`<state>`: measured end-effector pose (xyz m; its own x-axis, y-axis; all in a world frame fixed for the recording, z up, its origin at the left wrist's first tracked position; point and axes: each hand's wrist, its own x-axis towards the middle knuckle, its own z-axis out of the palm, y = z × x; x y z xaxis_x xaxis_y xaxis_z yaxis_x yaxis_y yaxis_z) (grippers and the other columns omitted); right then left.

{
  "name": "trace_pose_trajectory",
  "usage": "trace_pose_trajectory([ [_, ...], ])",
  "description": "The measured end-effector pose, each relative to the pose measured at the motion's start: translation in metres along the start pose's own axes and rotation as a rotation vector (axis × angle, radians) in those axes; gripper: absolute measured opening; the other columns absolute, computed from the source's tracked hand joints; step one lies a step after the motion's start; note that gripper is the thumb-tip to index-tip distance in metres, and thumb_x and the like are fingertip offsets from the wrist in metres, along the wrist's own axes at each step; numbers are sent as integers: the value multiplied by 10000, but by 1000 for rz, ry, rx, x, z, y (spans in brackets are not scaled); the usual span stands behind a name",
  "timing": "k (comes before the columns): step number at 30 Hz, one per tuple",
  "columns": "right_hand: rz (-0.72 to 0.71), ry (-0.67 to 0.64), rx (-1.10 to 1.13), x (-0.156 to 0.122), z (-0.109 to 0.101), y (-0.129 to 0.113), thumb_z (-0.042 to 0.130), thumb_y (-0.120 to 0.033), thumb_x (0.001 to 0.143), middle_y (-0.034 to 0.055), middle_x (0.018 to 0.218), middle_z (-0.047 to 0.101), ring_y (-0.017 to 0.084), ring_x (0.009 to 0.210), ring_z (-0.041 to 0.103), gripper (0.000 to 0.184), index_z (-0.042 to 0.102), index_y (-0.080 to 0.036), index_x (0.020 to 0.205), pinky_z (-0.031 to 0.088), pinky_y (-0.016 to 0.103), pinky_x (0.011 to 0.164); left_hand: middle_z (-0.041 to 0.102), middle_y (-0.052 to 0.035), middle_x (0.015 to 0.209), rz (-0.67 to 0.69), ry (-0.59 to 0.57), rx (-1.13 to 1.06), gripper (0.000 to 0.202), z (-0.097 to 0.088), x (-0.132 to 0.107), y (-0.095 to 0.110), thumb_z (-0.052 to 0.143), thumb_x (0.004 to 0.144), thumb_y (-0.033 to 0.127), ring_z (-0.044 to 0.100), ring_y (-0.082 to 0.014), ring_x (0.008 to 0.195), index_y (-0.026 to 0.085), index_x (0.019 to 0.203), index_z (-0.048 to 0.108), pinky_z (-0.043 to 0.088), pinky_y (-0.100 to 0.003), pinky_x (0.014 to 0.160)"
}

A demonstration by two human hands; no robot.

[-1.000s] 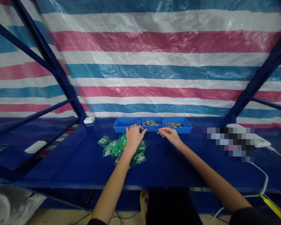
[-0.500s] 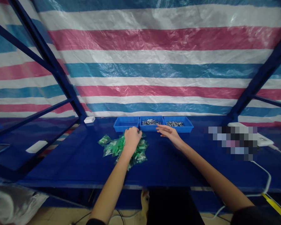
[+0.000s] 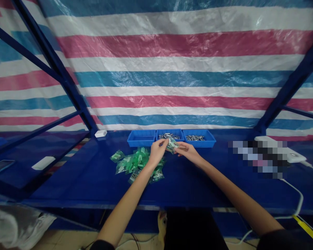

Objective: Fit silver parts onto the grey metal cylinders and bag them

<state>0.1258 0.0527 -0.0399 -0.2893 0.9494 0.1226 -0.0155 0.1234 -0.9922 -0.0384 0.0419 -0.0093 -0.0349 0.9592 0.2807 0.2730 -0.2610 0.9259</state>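
Observation:
My left hand (image 3: 158,150) and my right hand (image 3: 186,150) meet just in front of the blue trays, both pinching one small green plastic bag (image 3: 171,144) held between them above the table. A pile of the same green bags (image 3: 135,163) lies on the blue table (image 3: 203,184) under and left of my left wrist. Behind the hands stand three blue trays in a row: the left tray (image 3: 141,137) looks empty, the middle tray (image 3: 169,135) and the right tray (image 3: 199,138) hold several small metal parts.
A striped pink, blue and white tarp hangs behind the table. Blue frame posts rise at both back corners. A small white box (image 3: 101,133) sits at the back left, a white block (image 3: 43,163) on the left shelf, and a white device with a cable (image 3: 293,158) at the right.
My left hand lifted a green bag off the pile and moved right; my right hand came in to meet it and both now hold the bag.

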Motion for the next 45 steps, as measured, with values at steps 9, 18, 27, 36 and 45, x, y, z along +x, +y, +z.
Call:
trace_pose_trajectory([
  [9, -155, 107, 28, 2, -5, -3, 731, -366, 619, 50, 925, 698, 196, 816, 648, 382, 644, -203, 954, 517, 306, 685, 680, -46, 742, -44, -152, -247, 267, 11, -4, -2, 628, 725, 374, 635, -148, 626, 124, 819, 631, 497, -266, 654],
  [18, -488, 200, -170, 1, -13, -2, 675, -327, 703, 66, 905, 646, 209, 877, 614, 112, 671, -216, 695, 507, 344, 743, 670, -53, 999, 352, -155, 65, 190, 7, -5, 3, 663, 722, 312, 591, -196, 983, 199, 874, 683, 429, -340, 889],
  [27, -340, 123, -258, -7, 5, -8, 595, -361, 771, 38, 755, 694, 197, 741, 650, 407, 550, -201, 1141, 502, 364, 745, 686, -39, 817, 293, 244, 214, 209, -26, 15, -2, 581, 777, 349, 617, -162, 762, 164, 825, 667, 457, -266, 733],
  [36, -514, -228, -780, -24, 20, -7, 530, -279, 812, 41, 1085, 612, 193, 1037, 541, 89, 546, -229, 884, 396, 390, 912, 697, -1, 771, -10, 415, 770, 265, -93, 59, -17, 566, 791, 319, 630, -201, 856, 218, 1035, 539, 366, -334, 832],
  [45, -470, -311, -923, -24, 16, -7, 428, -349, 887, 64, 1355, 437, 223, 1249, 378, 264, 576, -276, 1093, 319, 428, 978, 694, -57, 864, -88, 74, 1106, 137, -74, 69, -31, 514, 825, 240, 591, -250, 926, 205, 876, 637, 323, -409, 867],
])
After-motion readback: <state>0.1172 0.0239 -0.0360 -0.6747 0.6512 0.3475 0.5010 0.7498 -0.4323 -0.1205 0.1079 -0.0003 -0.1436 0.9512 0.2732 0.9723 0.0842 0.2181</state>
